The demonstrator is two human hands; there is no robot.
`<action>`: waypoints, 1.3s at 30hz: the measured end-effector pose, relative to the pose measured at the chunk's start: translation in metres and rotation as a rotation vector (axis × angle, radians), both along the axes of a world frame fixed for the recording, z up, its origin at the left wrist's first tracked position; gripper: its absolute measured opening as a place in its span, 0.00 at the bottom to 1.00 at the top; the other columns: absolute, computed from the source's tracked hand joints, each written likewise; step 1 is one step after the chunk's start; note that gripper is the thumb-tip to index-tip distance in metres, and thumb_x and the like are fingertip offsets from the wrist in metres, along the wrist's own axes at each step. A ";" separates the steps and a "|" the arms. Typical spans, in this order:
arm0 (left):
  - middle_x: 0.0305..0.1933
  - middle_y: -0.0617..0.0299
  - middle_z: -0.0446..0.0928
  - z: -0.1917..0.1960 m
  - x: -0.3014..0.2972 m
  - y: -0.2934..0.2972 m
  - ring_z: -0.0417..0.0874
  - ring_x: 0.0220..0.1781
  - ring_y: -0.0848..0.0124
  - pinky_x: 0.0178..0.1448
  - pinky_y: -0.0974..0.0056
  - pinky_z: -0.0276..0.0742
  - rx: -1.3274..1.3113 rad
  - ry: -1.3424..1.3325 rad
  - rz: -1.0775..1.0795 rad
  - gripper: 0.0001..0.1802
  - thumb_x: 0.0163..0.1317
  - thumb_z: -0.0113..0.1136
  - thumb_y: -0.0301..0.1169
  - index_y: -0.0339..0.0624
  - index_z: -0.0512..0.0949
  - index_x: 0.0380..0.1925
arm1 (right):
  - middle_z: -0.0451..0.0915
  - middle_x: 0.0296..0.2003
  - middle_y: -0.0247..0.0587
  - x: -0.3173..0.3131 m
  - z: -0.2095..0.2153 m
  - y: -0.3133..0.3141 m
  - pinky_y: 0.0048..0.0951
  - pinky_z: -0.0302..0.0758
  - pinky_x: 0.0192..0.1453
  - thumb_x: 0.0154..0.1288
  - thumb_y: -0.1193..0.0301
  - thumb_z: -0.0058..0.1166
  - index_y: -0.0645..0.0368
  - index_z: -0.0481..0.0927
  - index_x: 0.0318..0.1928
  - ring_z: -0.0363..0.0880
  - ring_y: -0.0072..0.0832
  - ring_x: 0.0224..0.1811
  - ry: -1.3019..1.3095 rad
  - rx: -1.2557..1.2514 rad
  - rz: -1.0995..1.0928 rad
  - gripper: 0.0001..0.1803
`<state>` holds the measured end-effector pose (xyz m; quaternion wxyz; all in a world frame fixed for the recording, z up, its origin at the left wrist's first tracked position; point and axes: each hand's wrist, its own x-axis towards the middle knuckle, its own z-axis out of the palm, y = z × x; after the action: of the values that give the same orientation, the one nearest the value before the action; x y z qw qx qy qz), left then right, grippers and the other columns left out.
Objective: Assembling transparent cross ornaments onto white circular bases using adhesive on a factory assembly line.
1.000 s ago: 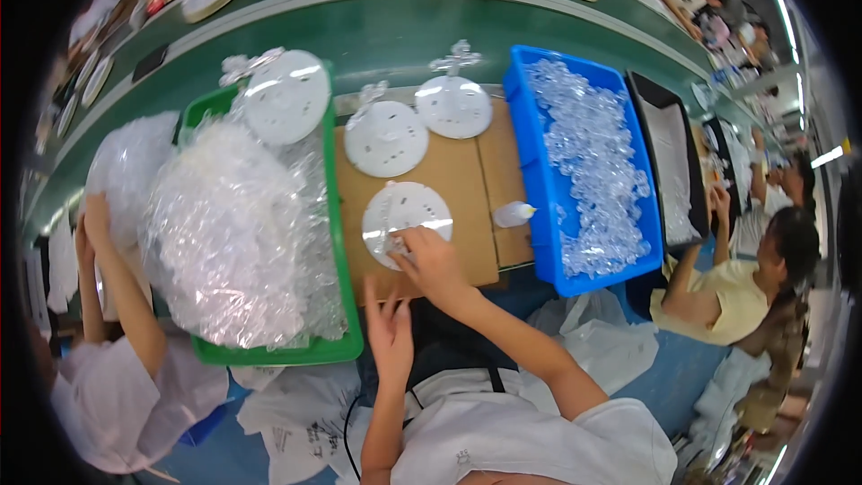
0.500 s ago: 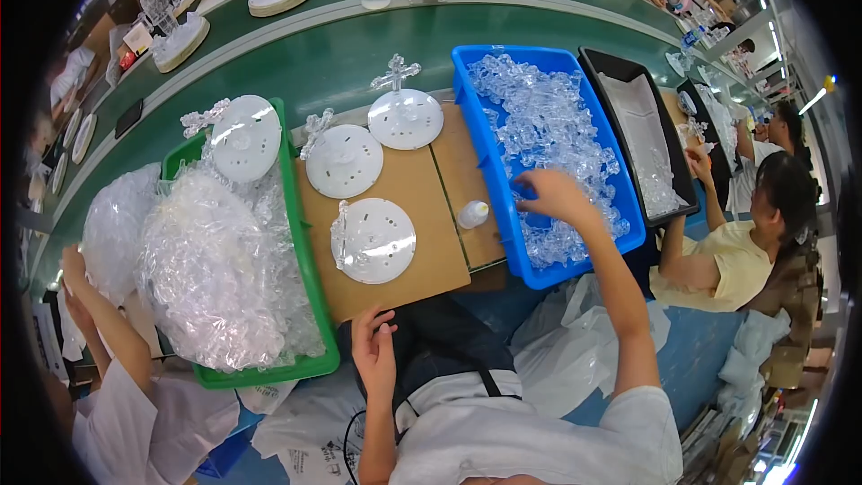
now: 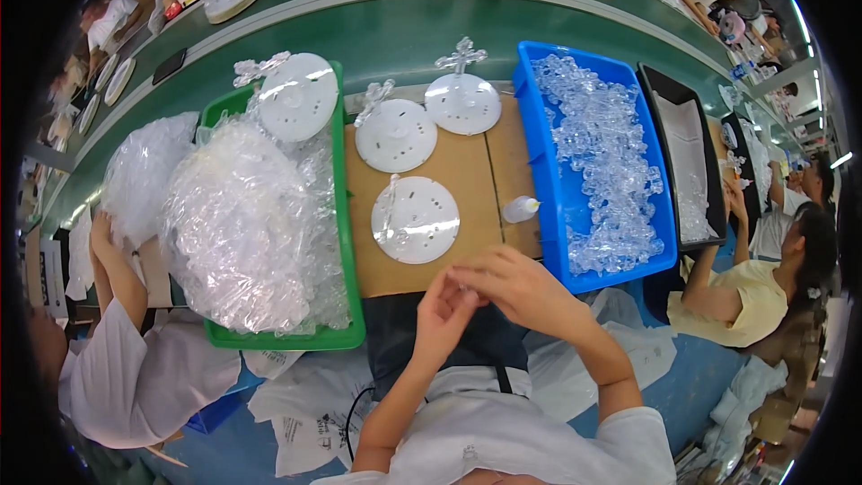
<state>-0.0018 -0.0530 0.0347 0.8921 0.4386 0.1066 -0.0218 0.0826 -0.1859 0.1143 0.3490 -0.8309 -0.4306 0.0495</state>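
Observation:
My left hand [image 3: 442, 313] and my right hand [image 3: 514, 286] meet above my lap, just off the near edge of the brown board [image 3: 485, 162]. Both have their fingers closed together at one spot; whatever is between the fingertips is too small and covered to make out. Beyond them lies a white round disc [image 3: 422, 220] with a clear plastic piece at its left side. Two more discs, a middle one [image 3: 400, 136] and a far one [image 3: 462, 106], have clear cross-shaped pieces at their edges. A small squeeze bottle [image 3: 519, 209] lies on the board to the right.
On the right stands a blue bin [image 3: 554, 216] of clear plastic pieces, then a black tray [image 3: 664, 117]. At left a green bin [image 3: 353, 278] holds bagged clear parts and another disc [image 3: 299, 97]. Co-workers sit close on both sides.
My right hand has left the blue bin and come over to my left hand. The left has moved right and closed its fingers. The whole view has shifted.

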 end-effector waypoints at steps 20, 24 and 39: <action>0.51 0.47 0.73 -0.038 -0.019 0.039 0.75 0.52 0.49 0.53 0.55 0.71 1.312 -0.085 0.334 0.18 0.56 0.54 0.20 0.40 0.76 0.49 | 0.76 0.26 0.42 0.032 -0.074 0.048 0.31 0.73 0.30 0.55 0.74 0.60 0.57 0.80 0.36 0.78 0.35 0.26 0.161 0.030 -0.415 0.07; 0.57 0.47 0.69 -0.038 -0.013 0.037 0.69 0.60 0.50 0.59 0.53 0.66 1.603 -0.190 0.203 0.23 0.55 0.55 0.22 0.44 0.74 0.54 | 0.77 0.27 0.42 0.038 -0.075 0.047 0.33 0.73 0.31 0.54 0.74 0.59 0.57 0.79 0.34 0.78 0.36 0.26 0.172 -0.012 -0.322 0.06; 0.58 0.42 0.63 -0.060 -0.002 0.032 0.63 0.62 0.45 0.63 0.49 0.62 1.682 -0.197 0.084 0.29 0.59 0.58 0.33 0.46 0.67 0.62 | 0.76 0.47 0.46 -0.023 -0.095 0.012 0.32 0.72 0.55 0.57 0.74 0.60 0.63 0.72 0.52 0.76 0.36 0.50 0.104 0.332 -0.799 0.22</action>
<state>-0.0034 -0.0211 -0.0256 0.2743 0.9516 0.0254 0.1364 0.0599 -0.1736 0.0196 0.4909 -0.8612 -0.0593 -0.1176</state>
